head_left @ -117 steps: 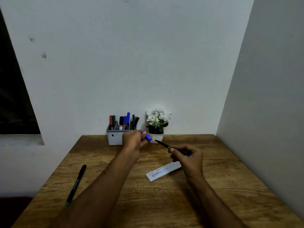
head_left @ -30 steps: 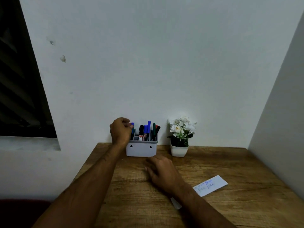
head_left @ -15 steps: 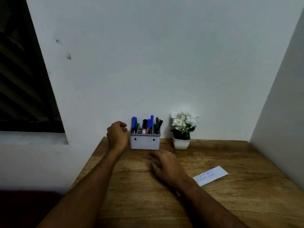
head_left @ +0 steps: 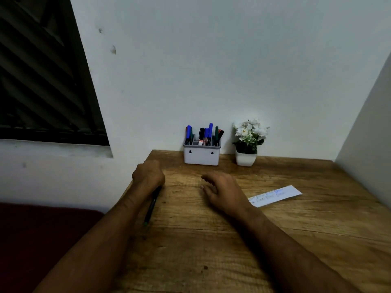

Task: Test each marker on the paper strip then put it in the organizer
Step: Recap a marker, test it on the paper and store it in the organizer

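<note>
A black marker with a green end (head_left: 150,208) lies along the left edge of the wooden table (head_left: 211,240). My left hand (head_left: 148,174) is curled over its far end and grips it; that end is hidden under the hand. My right hand (head_left: 222,191) rests flat on the table with loose, spread fingers and holds nothing. The white paper strip (head_left: 275,195), with blue and green scribbles, lies just right of my right hand. The grey organizer (head_left: 202,157) stands against the back wall and holds several blue, black, green and red markers.
A small white pot with white flowers (head_left: 246,142) stands right of the organizer. Walls close off the table at the back and on the right. A dark window (head_left: 42,81) is at the left, and the table's left edge drops off beside my left hand.
My left hand has left the organizer, come back and left, and closed over the black marker at the table's edge. The right hand has stayed resting on the table.
</note>
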### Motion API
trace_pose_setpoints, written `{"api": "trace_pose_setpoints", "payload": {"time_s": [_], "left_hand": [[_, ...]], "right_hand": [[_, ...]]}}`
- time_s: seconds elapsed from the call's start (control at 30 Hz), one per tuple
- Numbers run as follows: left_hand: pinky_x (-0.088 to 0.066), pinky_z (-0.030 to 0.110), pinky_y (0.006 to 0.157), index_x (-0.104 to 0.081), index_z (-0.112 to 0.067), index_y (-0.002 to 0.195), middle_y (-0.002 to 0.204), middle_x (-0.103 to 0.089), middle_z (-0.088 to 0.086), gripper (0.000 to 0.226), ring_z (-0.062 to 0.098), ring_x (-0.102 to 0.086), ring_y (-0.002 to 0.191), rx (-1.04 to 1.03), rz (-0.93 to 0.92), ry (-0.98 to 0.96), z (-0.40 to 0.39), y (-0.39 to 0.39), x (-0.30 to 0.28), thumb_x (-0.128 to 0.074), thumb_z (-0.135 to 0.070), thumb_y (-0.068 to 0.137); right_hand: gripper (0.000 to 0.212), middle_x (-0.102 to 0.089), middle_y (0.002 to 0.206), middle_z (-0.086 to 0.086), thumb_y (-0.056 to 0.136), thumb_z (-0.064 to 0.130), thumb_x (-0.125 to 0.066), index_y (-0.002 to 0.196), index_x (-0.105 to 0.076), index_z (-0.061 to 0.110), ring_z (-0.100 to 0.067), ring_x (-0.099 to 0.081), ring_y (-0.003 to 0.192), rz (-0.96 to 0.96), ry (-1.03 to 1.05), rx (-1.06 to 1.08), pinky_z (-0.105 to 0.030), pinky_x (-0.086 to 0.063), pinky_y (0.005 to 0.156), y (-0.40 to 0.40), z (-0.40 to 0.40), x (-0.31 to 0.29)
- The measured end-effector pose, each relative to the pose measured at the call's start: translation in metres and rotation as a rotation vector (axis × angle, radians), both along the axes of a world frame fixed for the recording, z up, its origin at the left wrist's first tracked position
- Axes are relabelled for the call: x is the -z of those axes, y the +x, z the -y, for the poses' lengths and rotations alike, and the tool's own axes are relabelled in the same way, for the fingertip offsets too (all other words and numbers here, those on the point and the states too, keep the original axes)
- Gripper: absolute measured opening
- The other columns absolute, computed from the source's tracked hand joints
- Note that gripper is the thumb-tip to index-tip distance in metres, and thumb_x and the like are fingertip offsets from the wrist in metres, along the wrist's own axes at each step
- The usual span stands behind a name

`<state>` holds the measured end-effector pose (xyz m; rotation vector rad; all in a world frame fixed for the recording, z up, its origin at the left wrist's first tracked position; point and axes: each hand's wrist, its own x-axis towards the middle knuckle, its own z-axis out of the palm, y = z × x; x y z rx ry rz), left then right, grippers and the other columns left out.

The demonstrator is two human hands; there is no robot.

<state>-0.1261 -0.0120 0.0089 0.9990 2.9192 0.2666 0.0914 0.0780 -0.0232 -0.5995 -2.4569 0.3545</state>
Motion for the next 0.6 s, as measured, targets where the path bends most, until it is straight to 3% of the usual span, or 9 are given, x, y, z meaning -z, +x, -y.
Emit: {"api": "trace_pose_setpoints", "payload": {"time_s": [0.27,0.43,0.6], "left_hand": [[-0.049,0.031,0.072,-0.066,-0.012,0.110,0.121,-0.064,0.011,0.034,0.028,-0.062,0.110,0.062,0.007,-0.007,0.004,0.017,-0.013,-0.077,-0.017,0.078],[-0.047,0.027,0.065,-0.066,-0.010,0.086,0.101,-0.068,0.006,0.020,0.022,-0.064,0.088,0.198,0.104,0.052,-0.007,0.033,-0.032,-0.078,-0.025,0.082],[-0.056,0.025,0.066,-0.067,-0.008,0.096,0.083,-0.068,0.005,0.021,0.013,-0.065,0.069,0.262,0.429,0.248,-0.027,0.063,-0.048,-0.069,-0.028,0.092]], "right_hand": [[0.032,-0.073,0.119,0.002,0.098,0.030,-0.065,0.128,-0.068,0.019,-0.010,-0.064,0.108,-0.020,-0.031,0.016,-0.033,-0.055,0.094,0.010,0.009,-0.006],[0.020,-0.076,0.107,0.004,0.097,0.025,-0.068,0.115,-0.075,0.018,-0.006,-0.067,0.097,-0.133,-0.149,0.045,-0.032,-0.059,0.088,0.016,0.011,-0.014],[0.017,-0.079,0.098,0.006,0.095,0.024,-0.072,0.108,-0.079,0.016,-0.002,-0.070,0.088,-0.258,-0.218,0.094,-0.023,-0.059,0.081,0.019,0.005,-0.022]]}}
